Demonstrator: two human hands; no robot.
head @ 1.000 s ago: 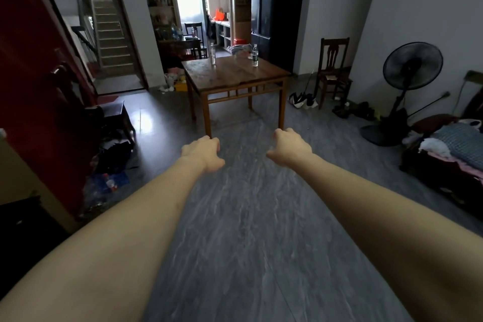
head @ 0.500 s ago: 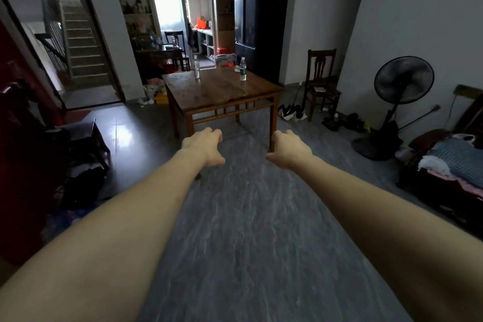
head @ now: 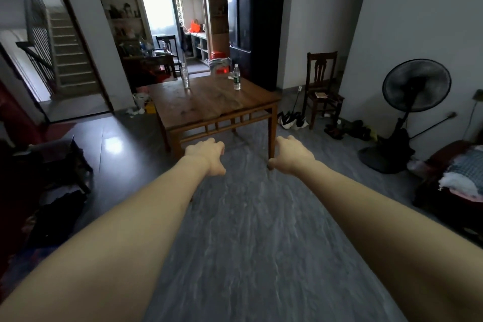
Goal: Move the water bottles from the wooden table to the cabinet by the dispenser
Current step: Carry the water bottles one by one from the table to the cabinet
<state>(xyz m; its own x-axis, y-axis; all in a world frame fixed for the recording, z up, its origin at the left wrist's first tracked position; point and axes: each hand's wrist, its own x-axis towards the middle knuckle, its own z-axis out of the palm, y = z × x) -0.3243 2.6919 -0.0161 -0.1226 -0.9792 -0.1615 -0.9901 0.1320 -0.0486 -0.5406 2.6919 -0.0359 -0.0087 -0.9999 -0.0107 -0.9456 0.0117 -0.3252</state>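
Ahead, two water bottles are seen upright on the wooden table (head: 209,102): a clear bottle (head: 185,75) toward its far left edge and a labelled bottle (head: 236,77) toward its far right, well apart. Both arms are stretched forward over the grey floor (head: 248,230), short of the table. The left hand (head: 207,155) and right hand (head: 292,154) are held with fingers loosely curled, and nothing is gripped.

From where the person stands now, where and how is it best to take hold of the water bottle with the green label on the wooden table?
Probably round the body, at or just above the label. The green-label bottle stands upright near the far edge of the wooden table, to the right, with open tabletop around it. The right hand is on that side, so a sideways grip from the near right suits it best.
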